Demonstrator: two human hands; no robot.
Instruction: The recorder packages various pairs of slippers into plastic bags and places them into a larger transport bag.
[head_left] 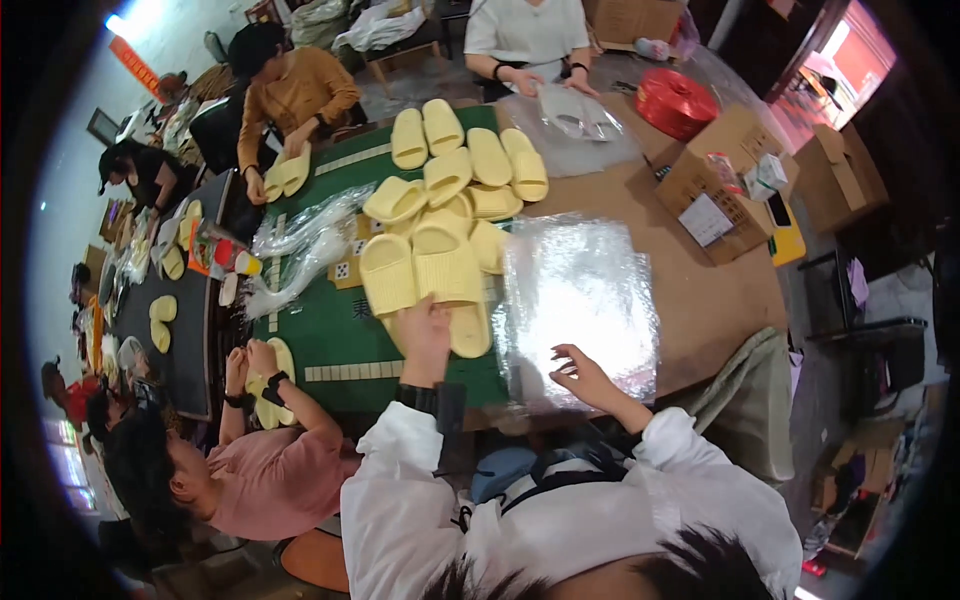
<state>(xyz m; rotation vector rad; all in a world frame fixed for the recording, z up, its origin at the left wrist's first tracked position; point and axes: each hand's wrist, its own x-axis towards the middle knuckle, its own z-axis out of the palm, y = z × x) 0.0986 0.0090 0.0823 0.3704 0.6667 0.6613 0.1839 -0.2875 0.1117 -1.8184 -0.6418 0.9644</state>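
A pair of ridged yellow slippers (pixel 446 262) lies toes away from me at the near end of a slipper pile. My left hand (pixel 427 328) is closed over the inner edges of this pair, just behind the straps; its fingertips are partly hidden. To the right, a stack of clear, shiny plastic bags (pixel 560 290) rests on the table. Over the near part of that stack, my right hand (pixel 585 378) hovers with its fingers apart and nothing in them.
More yellow slippers (pixel 488 157) are heaped beyond. Crumpled clear bags (pixel 315 250) lie on the green mat (pixel 345 335). A red twine roll (pixel 677 103) and a cardboard box (pixel 715 190) stand at the right. Close on my left, a co-worker in pink (pixel 270 470) handles slippers; others sit across.
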